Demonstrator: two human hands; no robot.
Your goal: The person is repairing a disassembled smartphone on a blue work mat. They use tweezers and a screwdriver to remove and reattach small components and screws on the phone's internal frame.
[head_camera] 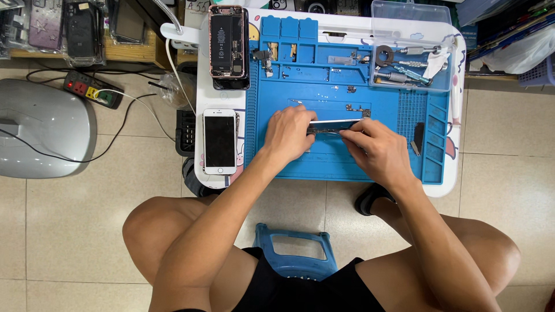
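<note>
- While both hands meet over the middle of the blue mat (347, 167), the person holds a thin phone panel (334, 124) on edge between them; the left hand (288, 134) grips its near-left end, and the right hand (373, 147) pinches its right end with the fingertips.
- To handle this step well, the panel is best kept low over the mat and supported at both ends, since a thin part of this kind would likely flex or crack if twisted.
- Just beyond the hands, small loose metal parts (359, 110) lie on the mat; a sweep of either wrist could scatter them.
- Left of the left hand, a white phone (220, 141) lies face up on the table edge (203, 86).
- Farther out on the left, an opened phone (229, 43) shows its battery and boards.
- Beyond the right hand, a clear tray (411, 52) holds screwdrivers (404, 75).
- Right of the right hand, a small dark tool (417, 136) rests on the mat, well clear of the grip.
</note>
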